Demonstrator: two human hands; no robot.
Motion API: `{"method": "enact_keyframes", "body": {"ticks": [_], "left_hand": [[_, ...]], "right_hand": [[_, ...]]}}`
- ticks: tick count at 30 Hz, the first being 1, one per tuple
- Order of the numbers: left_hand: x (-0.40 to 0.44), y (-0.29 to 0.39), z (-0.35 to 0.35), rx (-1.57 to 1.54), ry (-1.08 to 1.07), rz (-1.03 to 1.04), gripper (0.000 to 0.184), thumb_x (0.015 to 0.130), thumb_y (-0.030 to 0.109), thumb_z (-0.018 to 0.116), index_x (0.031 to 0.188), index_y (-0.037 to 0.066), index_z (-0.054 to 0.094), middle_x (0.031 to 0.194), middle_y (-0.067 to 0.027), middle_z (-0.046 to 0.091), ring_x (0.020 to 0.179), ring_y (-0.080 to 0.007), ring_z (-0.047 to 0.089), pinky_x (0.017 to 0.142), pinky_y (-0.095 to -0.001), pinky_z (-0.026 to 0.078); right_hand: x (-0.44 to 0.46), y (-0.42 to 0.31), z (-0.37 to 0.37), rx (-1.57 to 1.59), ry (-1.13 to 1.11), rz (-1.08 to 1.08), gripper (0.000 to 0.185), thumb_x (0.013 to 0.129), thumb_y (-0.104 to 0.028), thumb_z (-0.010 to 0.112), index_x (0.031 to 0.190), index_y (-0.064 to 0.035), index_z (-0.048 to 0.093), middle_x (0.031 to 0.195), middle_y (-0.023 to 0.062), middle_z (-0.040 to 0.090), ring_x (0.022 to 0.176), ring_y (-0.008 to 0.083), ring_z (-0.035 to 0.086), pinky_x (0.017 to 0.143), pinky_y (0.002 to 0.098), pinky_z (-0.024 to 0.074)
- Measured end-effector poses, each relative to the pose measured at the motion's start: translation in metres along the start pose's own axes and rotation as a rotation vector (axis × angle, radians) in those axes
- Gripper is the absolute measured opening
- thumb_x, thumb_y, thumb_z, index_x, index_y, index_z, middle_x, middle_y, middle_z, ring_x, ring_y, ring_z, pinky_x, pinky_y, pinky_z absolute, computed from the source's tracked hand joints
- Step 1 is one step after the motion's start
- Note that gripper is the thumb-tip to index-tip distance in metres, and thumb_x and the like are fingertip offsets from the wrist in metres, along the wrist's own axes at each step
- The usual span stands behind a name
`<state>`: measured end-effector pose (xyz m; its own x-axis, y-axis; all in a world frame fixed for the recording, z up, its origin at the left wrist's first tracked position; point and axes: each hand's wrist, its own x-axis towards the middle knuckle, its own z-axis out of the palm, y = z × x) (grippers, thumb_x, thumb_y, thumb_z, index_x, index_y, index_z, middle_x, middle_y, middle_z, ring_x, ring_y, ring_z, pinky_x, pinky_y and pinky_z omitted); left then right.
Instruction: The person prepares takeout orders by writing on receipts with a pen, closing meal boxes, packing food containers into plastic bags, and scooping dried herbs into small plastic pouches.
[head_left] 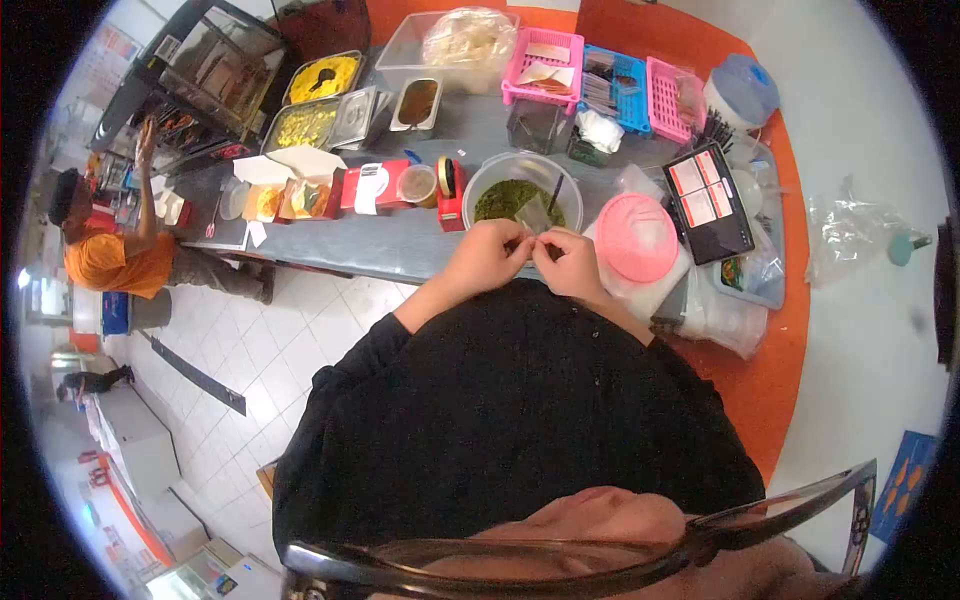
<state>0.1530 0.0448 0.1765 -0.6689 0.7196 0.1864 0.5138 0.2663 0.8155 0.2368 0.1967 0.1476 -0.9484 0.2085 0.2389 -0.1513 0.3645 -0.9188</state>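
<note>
Both of my hands meet at the near rim of a clear round bowl [477, 180], which holds a chopped green mixture [508, 194]. My left hand [489, 253] and my right hand [570, 264] pinch a small clear plastic bag [535, 214] between thumbs and fingertips. The bag hangs over the green mixture, and I cannot tell what is in it. A dark spoon handle [556, 192] leans at the bowl's right side. Close to my right hand stands a tub with a pink lid [637, 238].
Left of the bowl are a tape dispenser [449, 205], a lidded cup [418, 184] and open food boxes [305, 197]. Behind stand metal trays [415, 104] and pink and blue baskets [543, 68]. A black-framed tablet [708, 203] stands right. A person in orange [118, 258] reaches toward a glass cabinet.
</note>
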Motion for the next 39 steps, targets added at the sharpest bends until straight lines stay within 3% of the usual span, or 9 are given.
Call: {"method": "enact_keyframes", "body": {"ticks": [4, 10, 12, 18, 25, 27, 32, 38, 39], "left_hand": [[-0.003, 0.0, -0.002, 0.084, -0.053, -0.052, 0.019, 0.079, 0.015, 0.062, 0.075, -0.003, 0.064, 0.068, -0.0194, 0.06, 0.062, -0.036, 0.061, 0.057, -0.0391, 0.046], [0.016, -0.015, -0.027, -0.185, -0.231, -0.446, 0.025, 0.082, 0.019, 0.057, 0.07, -0.002, 0.062, 0.058, -0.0045, 0.057, 0.058, -0.0116, 0.056, 0.055, -0.0314, 0.044], [0.023, -0.033, -0.033, -0.089, -0.216, -0.401, 0.025, 0.082, 0.02, 0.056, 0.073, -0.003, 0.063, 0.058, -0.0047, 0.057, 0.058, -0.0121, 0.055, 0.055, -0.0317, 0.045], [0.018, -0.018, -0.029, 0.0, -0.033, 0.017, 0.022, 0.079, 0.022, 0.071, 0.084, 0.001, 0.067, 0.071, -0.0118, 0.067, 0.072, -0.0227, 0.066, 0.068, -0.0349, 0.051], [0.008, -0.021, -0.031, 0.333, -0.166, -0.13, 0.015, 0.079, 0.021, 0.068, 0.083, 0.006, 0.069, 0.078, -0.014, 0.068, 0.075, -0.032, 0.066, 0.069, -0.0406, 0.052], [0.006, -0.027, -0.035, 0.408, -0.206, -0.113, 0.017, 0.078, 0.022, 0.069, 0.085, 0.006, 0.069, 0.08, -0.0146, 0.068, 0.077, -0.0327, 0.066, 0.07, -0.0411, 0.051], [0.008, -0.021, -0.025, 0.251, -0.072, 0.054, 0.029, 0.071, 0.027, 0.074, 0.09, 0.005, 0.068, 0.085, -0.0173, 0.068, 0.082, -0.0344, 0.065, 0.073, -0.042, 0.051], [0.006, -0.041, -0.026, 0.06, -0.054, -0.222, 0.028, 0.069, 0.026, 0.075, 0.083, 0.003, 0.067, 0.077, -0.0171, 0.067, 0.078, -0.0326, 0.067, 0.071, -0.0399, 0.052], [0.003, -0.046, -0.03, 0.025, -0.083, -0.236, 0.028, 0.07, 0.026, 0.075, 0.084, 0.002, 0.067, 0.078, -0.0168, 0.067, 0.078, -0.0312, 0.067, 0.071, -0.0375, 0.053]], "right_hand": [[0.013, 0.007, 0.005, -0.14, 0.197, 0.022, 0.009, 0.079, -0.006, 0.065, 0.082, 0.0031, 0.065, 0.076, 0.0148, 0.065, 0.066, 0.0219, 0.065, 0.059, 0.0318, 0.0484], [0.02, -0.014, -0.01, -0.201, 0.018, -0.136, 0.006, 0.078, -0.003, 0.06, 0.082, -0.001, 0.064, 0.09, 0.0135, 0.064, 0.077, 0.0286, 0.063, 0.067, 0.0326, 0.0486], [0.029, -0.015, -0.02, -0.513, -0.346, -0.386, 0.006, 0.076, -0.002, 0.061, 0.082, -0.0021, 0.064, 0.091, 0.0103, 0.06, 0.084, 0.0284, 0.056, 0.074, 0.0332, 0.0456], [0.048, -0.018, -0.023, -0.257, -0.013, -0.457, 0.006, 0.076, -0.002, 0.065, 0.081, -0.0024, 0.065, 0.087, 0.0082, 0.059, 0.084, 0.0272, 0.053, 0.079, 0.0364, 0.0442], [0.044, -0.007, -0.023, -0.221, -0.04, -0.368, 0.005, 0.078, -0.004, 0.065, 0.082, -0.0008, 0.065, 0.086, 0.0096, 0.067, 0.091, 0.0261, 0.057, 0.084, 0.0361, 0.0447], [0.036, -0.006, -0.016, -0.026, -0.103, -0.002, 0.007, 0.08, -0.006, 0.063, 0.084, -0.0017, 0.065, 0.088, 0.0095, 0.067, 0.091, 0.0249, 0.058, 0.081, 0.0365, 0.0434], [0.038, -0.017, -0.003, -0.337, -0.216, -0.331, 0.01, 0.083, -0.011, 0.061, 0.087, -0.0028, 0.064, 0.095, 0.009, 0.066, 0.092, 0.0253, 0.059, 0.078, 0.036, 0.04], [0.06, -0.01, 0.012, -0.11, -0.12, -0.371, 0.009, 0.086, -0.01, 0.058, 0.088, -0.0027, 0.062, 0.097, 0.0108, 0.063, 0.094, 0.0297, 0.058, 0.087, 0.0354, 0.0417], [0.076, 0.001, 0.006, -0.392, -0.09, -0.438, 0.009, 0.084, -0.009, 0.057, 0.088, -0.004, 0.063, 0.104, 0.0104, 0.062, 0.1, 0.0296, 0.057, 0.087, 0.0387, 0.042]]}}
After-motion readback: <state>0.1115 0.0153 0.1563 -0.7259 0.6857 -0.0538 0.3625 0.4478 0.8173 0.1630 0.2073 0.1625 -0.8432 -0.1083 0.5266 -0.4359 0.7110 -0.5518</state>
